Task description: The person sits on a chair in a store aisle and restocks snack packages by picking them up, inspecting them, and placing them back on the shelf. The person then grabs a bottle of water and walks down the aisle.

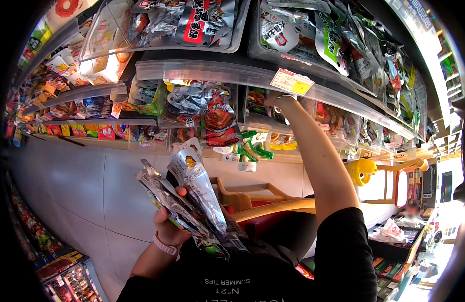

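Observation:
My left hand (172,221) grips a fanned bundle of silvery foil snack packets (196,185) in front of my chest, over the floor. My right arm reaches up to the shelves, and my right hand (272,101) is inside a clear plastic bin (268,126) under a shelf edge with a price tag (292,81). The fingers are mostly hidden by the shelf edge and the bin's contents, so what they touch does not show. Beside that bin, to the left, a bin holds silver packets and a large red snack packet (220,120) that hangs over its front.
Clear bins of foil packets (208,22) fill the shelf above. Green-wrapped snacks (255,149) stick out lower down. A wooden chair (274,207) stands close below my right arm, near a yellow duck-like figure (361,171). Another snack rack (72,279) is at lower left.

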`<state>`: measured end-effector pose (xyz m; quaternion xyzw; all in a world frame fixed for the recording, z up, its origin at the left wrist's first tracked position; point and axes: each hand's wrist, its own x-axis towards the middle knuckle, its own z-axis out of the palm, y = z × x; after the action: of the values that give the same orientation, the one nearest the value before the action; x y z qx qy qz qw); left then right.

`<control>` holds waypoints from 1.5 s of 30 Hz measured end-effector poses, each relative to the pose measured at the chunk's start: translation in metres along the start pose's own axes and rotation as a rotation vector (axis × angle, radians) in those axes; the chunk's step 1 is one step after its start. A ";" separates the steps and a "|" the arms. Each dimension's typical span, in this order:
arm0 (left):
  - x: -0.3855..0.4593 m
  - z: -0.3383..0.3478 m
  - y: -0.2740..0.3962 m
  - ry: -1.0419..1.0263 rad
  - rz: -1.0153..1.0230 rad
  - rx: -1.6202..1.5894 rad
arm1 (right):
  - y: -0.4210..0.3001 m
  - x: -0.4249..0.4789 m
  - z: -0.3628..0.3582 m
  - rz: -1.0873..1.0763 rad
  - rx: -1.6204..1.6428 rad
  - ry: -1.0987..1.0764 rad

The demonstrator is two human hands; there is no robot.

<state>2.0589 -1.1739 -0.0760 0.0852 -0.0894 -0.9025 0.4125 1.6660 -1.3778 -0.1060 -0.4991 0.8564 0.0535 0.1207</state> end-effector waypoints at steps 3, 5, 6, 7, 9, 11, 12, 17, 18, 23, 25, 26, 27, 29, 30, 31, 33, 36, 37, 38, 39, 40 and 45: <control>-0.002 -0.007 -0.001 -0.055 -0.024 -0.011 | -0.004 0.004 0.008 0.052 0.163 0.054; -0.002 -0.001 -0.001 -0.025 0.002 0.009 | 0.000 0.006 0.006 0.028 0.358 0.110; -0.003 -0.004 0.000 -0.033 -0.002 0.013 | 0.002 0.006 0.005 0.010 0.445 0.122; -0.004 -0.006 0.000 -0.042 -0.006 0.017 | 0.001 0.006 0.004 -0.001 0.507 0.131; 0.000 -0.001 -0.001 0.004 -0.024 0.019 | -0.004 0.007 0.007 -0.007 0.584 0.139; 0.001 -0.003 -0.002 0.007 -0.047 0.008 | -0.009 0.009 0.010 0.005 0.672 0.142; 0.002 -0.008 -0.003 -0.015 -0.059 -0.008 | -0.008 0.010 0.011 0.015 0.771 0.141; 0.006 -0.004 -0.004 -0.100 -0.076 -0.022 | 0.022 0.014 0.003 0.292 2.048 -0.019; 0.007 -0.003 -0.004 -0.075 -0.068 -0.003 | 0.027 0.009 0.002 0.319 2.078 -0.011; 0.007 -0.007 -0.007 -0.016 -0.089 -0.031 | 0.021 -0.025 0.010 -0.030 0.134 0.218; 0.009 -0.005 -0.008 -0.052 -0.101 -0.047 | 0.019 -0.026 0.003 -0.012 0.067 0.061; 0.009 -0.004 -0.008 -0.062 -0.104 -0.041 | 0.017 -0.025 0.002 -0.002 -0.004 0.007; 0.009 -0.004 -0.008 -0.076 -0.106 -0.033 | 0.018 -0.023 0.001 0.006 -0.076 -0.045; 0.009 -0.004 -0.007 -0.072 -0.101 -0.025 | 0.020 -0.020 0.007 0.043 -0.061 -0.008; 0.007 -0.004 -0.008 -0.052 -0.093 -0.025 | 0.017 -0.022 0.005 0.072 -0.057 -0.036; 0.006 -0.004 -0.008 -0.033 -0.086 -0.024 | 0.014 -0.023 0.002 0.101 -0.053 -0.065; 0.004 -0.004 -0.008 -0.039 -0.080 -0.023 | 0.006 -0.035 -0.006 0.151 -0.026 0.038; -0.002 -0.010 -0.007 -0.049 -0.070 -0.025 | -0.021 -0.055 -0.020 0.097 -0.139 0.262; -0.003 -0.013 -0.007 -0.053 -0.074 -0.032 | -0.027 -0.058 -0.024 0.030 -0.250 0.253; -0.002 -0.010 -0.007 -0.032 -0.071 0.004 | -0.032 -0.060 -0.024 -0.037 -0.361 0.243; -0.001 -0.012 -0.007 -0.037 -0.075 -0.005 | -0.034 -0.060 -0.018 -0.133 -0.355 0.092; 0.000 -0.015 -0.008 -0.042 -0.079 -0.014 | -0.035 -0.061 -0.013 -0.247 -0.153 0.150; 0.001 0.000 -0.005 -0.071 -0.072 -0.005 | -0.010 -0.057 -0.048 -0.248 -0.070 0.074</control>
<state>2.0546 -1.1715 -0.0776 0.0555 -0.0988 -0.9195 0.3764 1.6937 -1.3453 -0.0443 -0.6068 0.7895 0.0498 0.0772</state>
